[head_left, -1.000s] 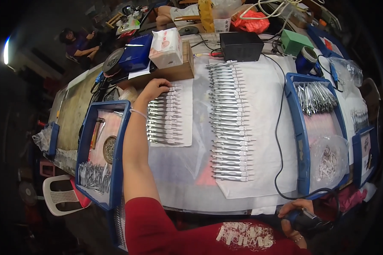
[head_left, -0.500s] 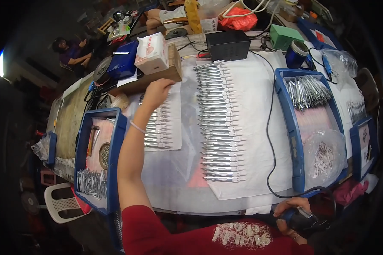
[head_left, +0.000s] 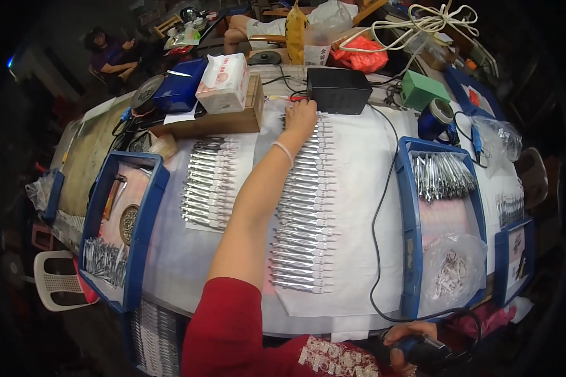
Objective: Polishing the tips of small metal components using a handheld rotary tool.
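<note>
Left hand (head_left: 302, 120) at far end of long rod row (head_left: 303, 235), near black box (head_left: 339, 91), grip unclear from here, right hand (head_left: 409, 332) wrapped round dark tool (head_left: 426, 349).

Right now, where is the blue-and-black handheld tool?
In the head view, the handheld tool is at the lower right, gripped in the right hand, below the right-side large blue tray.
</note>
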Demonstrator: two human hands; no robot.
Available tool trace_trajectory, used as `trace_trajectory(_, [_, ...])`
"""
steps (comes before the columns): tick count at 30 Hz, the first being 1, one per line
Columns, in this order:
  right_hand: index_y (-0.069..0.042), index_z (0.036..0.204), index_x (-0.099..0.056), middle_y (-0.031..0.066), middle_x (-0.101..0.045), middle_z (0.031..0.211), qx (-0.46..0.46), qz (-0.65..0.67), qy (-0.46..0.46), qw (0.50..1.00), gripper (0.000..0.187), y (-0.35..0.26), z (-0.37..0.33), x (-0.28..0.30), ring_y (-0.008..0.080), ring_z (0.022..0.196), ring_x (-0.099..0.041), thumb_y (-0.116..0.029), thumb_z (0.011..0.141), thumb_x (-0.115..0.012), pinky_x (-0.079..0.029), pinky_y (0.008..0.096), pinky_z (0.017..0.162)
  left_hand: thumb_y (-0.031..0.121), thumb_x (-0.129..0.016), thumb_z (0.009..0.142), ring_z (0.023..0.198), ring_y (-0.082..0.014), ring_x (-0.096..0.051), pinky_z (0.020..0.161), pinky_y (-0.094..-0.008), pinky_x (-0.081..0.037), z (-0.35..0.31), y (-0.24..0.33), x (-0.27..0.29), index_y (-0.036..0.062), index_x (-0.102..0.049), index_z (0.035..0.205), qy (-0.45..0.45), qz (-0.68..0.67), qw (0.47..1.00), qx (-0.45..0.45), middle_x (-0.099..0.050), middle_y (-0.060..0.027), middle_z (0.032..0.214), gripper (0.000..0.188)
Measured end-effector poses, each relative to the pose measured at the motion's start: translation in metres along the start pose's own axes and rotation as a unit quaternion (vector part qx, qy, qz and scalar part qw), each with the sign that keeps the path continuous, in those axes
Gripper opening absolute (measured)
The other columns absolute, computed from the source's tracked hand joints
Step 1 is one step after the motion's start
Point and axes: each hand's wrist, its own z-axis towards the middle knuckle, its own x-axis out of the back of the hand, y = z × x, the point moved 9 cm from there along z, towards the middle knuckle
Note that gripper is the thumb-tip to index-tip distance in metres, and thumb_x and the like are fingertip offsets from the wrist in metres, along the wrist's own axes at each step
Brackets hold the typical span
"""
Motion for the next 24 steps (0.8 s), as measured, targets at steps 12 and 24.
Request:
trace_trajectory(12, [-0.002, 0.119, -0.035, 0.0141, -0.058, 0.088, 0.014, -0.397, -0.325, 0.858, 0.050, -0.010, -0.004, -0.052, 0.0211, 0.082, -0.059, -0.014, 0.085, -0.068, -0.049, 0.0347, 0.079, 0.017, -0.057, 0.086, 0.097, -0.0266, -0.056, 0.082, -0.0455, -0.038, -0.014, 0.011, 0.014, 0.0092, -0.057, 0.099, 0.039, -0.030, 0.996, -0.069, -0.059, -0.0108, 0.098, 0.015])
trace_trajectory(24, [-0.003, 0.109, -0.058, 0.0061, -0.064, 0.081, 0.083, -0.431, -0.291, 0.850, 0.041, -0.027, -0.026, -0.024, 0.0130, 0.074, -0.065, -0.003, 0.072, -0.076, -0.053, 0.0253, 0.066, 0.007, -0.059, 0.090, 0.071, -0.0099, -0.059, 0.066, -0.0225, -0.050, -0.193, 0.143, 0.196, -0.0034, -0.053, 0.111, -0.160, -0.613, 0.765, 0.112, -0.061, -0.0051, 0.086, 0.024])
